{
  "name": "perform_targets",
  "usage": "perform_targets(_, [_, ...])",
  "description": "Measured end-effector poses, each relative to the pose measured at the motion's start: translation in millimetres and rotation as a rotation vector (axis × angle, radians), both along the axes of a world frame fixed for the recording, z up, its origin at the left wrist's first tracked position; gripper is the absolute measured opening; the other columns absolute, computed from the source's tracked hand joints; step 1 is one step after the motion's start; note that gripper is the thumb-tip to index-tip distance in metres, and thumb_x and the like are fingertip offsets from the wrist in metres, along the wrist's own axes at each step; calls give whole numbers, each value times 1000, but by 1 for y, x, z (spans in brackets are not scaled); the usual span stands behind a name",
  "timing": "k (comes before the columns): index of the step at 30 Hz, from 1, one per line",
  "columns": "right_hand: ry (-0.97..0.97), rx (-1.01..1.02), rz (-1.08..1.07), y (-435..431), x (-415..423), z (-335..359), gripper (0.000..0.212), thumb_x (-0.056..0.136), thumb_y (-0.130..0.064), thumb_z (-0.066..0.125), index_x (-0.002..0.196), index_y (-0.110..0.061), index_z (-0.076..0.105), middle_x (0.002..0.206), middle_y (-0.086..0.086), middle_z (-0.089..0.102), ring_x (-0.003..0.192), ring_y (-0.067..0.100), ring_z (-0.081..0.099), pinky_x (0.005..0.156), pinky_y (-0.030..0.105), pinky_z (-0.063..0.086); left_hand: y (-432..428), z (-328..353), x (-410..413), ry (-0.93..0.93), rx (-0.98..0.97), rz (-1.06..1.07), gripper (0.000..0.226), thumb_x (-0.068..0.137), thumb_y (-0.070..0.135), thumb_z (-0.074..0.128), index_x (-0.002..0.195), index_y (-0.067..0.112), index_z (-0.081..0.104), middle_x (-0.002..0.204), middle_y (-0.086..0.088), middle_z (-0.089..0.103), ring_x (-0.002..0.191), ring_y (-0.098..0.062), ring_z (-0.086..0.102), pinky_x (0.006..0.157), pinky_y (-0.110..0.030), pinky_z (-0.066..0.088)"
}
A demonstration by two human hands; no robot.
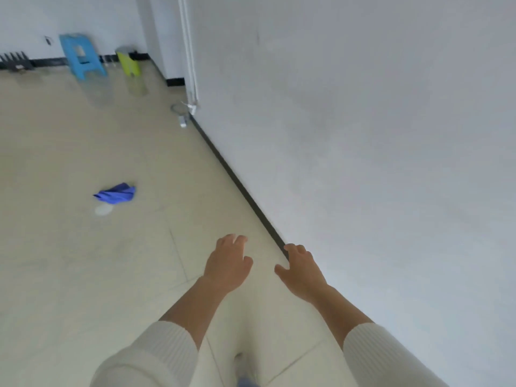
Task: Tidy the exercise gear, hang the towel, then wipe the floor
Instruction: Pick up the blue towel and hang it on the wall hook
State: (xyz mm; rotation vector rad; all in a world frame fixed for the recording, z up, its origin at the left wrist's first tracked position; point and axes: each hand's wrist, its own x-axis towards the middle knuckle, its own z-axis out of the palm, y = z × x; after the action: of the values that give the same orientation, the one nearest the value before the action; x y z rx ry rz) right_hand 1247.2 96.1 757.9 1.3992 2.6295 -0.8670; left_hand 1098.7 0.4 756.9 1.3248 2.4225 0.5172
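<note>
A crumpled blue cloth (116,193) lies on the pale tiled floor (69,261), left of centre, with a small pale round spot (104,210) just in front of it. My left hand (227,263) and my right hand (300,270) are both held out in front of me at lower centre, palms down, fingers relaxed, holding nothing. Both hands are well to the right of the cloth and apart from it. My right hand is close to the dark skirting of the white wall (363,135).
A blue plastic stool (82,55) and a yellow-green bin (128,61) stand at the far wall. A dark rack-like object (16,61) sits at the far left. White pipes (190,51) run down the wall corner, with a small fitting (181,114) on the floor below.
</note>
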Motion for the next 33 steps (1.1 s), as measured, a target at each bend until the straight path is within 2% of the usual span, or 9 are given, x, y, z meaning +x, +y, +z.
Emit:
perform_targets(7, [-26,10,305,46,-227,9,61,92,-36,48,146,-15,28,148,3,34,133,23,35,107,39,36,-1,5,-193,11,-76,307,50,93,30,45,142,22,35,149,-3,31,138,-19,24,105,-33,35])
perform_targets(16, [-35,59,589,46,-525,8,60,92,-37,48,144,-14,30,144,5,38,130,25,37,103,41,38,-31,3,-444,20,-125,562,50,95,29,43,143,22,32,152,-3,26,139,-20,21,102,-36,38])
perform_targets(25, [-97,-39,602,17,-798,-19,60,92,-37,48,145,-15,29,143,4,38,129,23,35,103,39,36,-64,-22,-710,-20,-239,596,51,95,30,43,143,20,31,149,-3,29,136,-21,24,99,-35,39])
perform_targets(33, [-114,-87,586,41,-997,-65,56,93,-35,48,142,-15,32,137,4,42,124,23,39,98,36,38,-37,-72,-908,-70,-230,586,53,95,30,43,145,19,30,151,-4,27,138,-21,23,101,-35,38])
